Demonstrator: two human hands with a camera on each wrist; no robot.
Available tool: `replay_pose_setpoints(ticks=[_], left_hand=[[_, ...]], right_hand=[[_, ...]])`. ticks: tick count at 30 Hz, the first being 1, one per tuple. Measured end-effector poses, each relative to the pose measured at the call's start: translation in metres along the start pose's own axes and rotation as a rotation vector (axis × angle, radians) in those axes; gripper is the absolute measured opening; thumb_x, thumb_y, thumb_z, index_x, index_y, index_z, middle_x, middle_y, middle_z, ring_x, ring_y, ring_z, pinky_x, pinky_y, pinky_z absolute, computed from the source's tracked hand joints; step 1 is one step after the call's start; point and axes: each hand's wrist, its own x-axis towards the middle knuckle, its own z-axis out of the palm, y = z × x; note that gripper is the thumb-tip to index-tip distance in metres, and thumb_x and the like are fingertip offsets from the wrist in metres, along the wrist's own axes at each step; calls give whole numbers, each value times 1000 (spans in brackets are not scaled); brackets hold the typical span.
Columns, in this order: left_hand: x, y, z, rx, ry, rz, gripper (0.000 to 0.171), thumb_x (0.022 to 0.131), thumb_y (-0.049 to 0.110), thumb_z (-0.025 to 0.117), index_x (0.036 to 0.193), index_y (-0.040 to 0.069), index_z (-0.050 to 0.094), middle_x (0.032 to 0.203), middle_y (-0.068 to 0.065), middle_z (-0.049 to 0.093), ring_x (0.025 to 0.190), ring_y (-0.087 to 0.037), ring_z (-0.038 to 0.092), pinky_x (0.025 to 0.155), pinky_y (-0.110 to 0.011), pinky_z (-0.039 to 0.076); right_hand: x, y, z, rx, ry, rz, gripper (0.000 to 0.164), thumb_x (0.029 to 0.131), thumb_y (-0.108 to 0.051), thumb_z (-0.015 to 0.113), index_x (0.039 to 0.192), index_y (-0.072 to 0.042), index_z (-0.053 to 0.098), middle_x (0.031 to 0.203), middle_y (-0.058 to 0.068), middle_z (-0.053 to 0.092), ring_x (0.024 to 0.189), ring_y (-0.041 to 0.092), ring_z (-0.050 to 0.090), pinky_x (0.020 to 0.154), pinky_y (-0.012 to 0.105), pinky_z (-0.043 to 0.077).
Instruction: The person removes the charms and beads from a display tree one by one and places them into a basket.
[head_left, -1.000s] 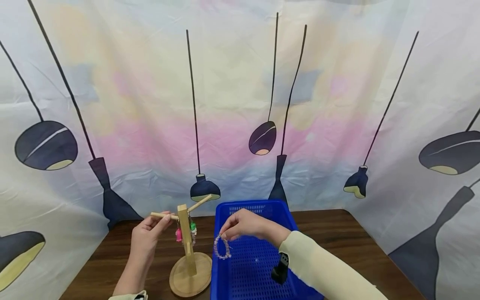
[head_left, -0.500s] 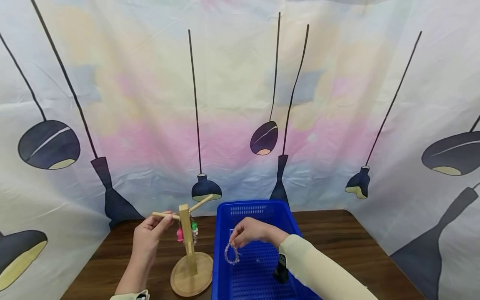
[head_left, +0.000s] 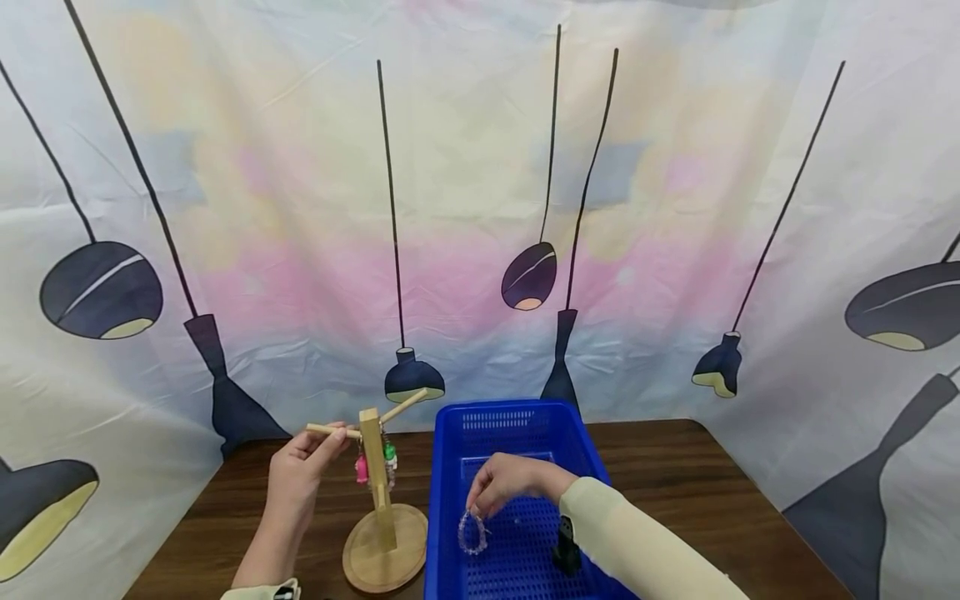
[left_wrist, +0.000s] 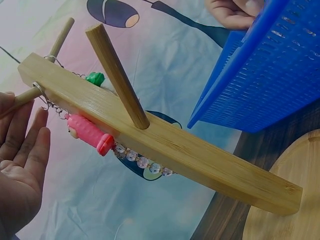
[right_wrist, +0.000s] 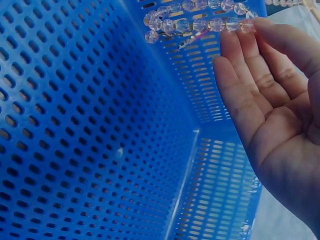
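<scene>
My right hand (head_left: 504, 483) pinches a bracelet of clear, pinkish beads (head_left: 472, 533) that dangles inside the blue basket (head_left: 442, 467). In the right wrist view the beaded loop stretches away from the thumb and fingertips. My left hand (head_left: 300, 467) grips one peg of the wooden stand (head_left: 377, 467) between thumb and fingers. From that peg hangs a pink keychain (left_wrist: 90, 132), close beside the left fingers. Behind the post a green and white keychain (head_left: 390, 454) hangs, partly hidden. Another strand of clear beads (left_wrist: 142, 161) shows below the pink one.
The stand's round base (head_left: 384, 550) rests on the dark wood table (head_left: 660, 483), just left of the basket. A printed cloth (head_left: 465, 208) with lamp pictures hangs behind the table. A small clear bit (right_wrist: 119, 152) lies on the basket floor.
My right hand has moved rightward and down with the bracelet, from the basket's left rim to inside it. The left hand keeps its hold on the peg.
</scene>
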Motion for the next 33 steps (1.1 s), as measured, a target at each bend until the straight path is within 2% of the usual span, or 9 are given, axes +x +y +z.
replay_pose_setpoints(ticks=[11,23,33], left_hand=[[-1,1,0,-7,2,-6,32,99,6,67,88,34,76,87,21,75,86,7,72,81,-10,60],[-1,2,1,22,-3,16,30,99,6,67,89,33,76,88,22,75,86,7,71,81,-10,59],[-1,2,0,17,1,-9,30,99,8,67,89,34,76,89,23,75,87,7,71,81,-10,59]], right_hand=[[5,13,-4,52,-4,46,16,94,-2,67,105,7,76,97,7,78,83,9,70,92,42,64],[13,34,-10,33,96,44,14,94,-1,66,101,5,77,94,9,77,83,14,71,84,38,65],[15,46,-9,8,189,65,13,95,0,67,101,6,77,96,11,78,85,16,72,85,39,65]])
